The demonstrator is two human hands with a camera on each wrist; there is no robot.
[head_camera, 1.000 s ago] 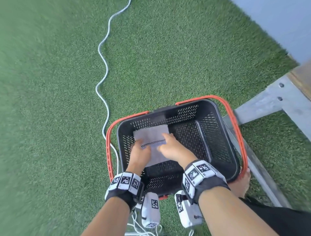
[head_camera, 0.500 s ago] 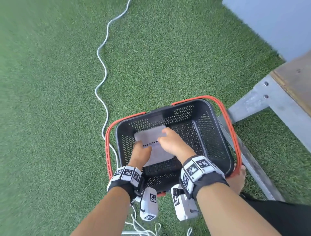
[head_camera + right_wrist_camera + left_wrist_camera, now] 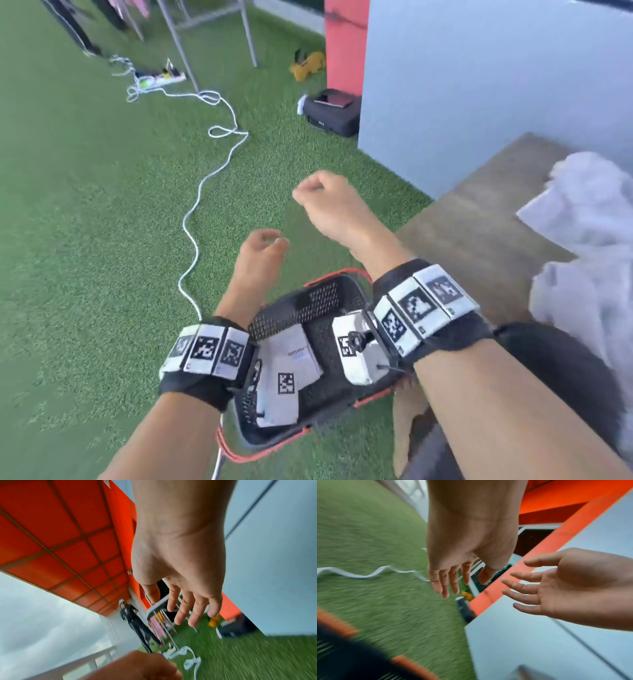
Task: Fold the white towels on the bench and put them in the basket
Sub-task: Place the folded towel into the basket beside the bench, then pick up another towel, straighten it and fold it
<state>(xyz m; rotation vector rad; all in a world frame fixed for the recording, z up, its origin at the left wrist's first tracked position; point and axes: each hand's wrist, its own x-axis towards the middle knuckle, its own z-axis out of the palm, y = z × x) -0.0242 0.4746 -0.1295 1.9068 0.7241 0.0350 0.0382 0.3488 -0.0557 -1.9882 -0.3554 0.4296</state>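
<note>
both the left hand [image 3: 260, 253] and right hand [image 3: 329, 202] hang loose and empty above the basket [image 3: 308, 301].

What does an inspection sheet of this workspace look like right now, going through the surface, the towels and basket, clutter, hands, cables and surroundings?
Surface: wooden bench at right, above green turf.
Job's things: unfolded white towels heaped on the bench; one folded towel lies in the black basket on the turf.
Clutter: black case and a yellow toy by the wall.
Hands: left hand and right hand raised above the basket, both empty, fingers relaxed.
Cables: white cable snakes across the turf to a power strip.
Surroundings: grey wall, orange panel, metal rack legs.
</note>
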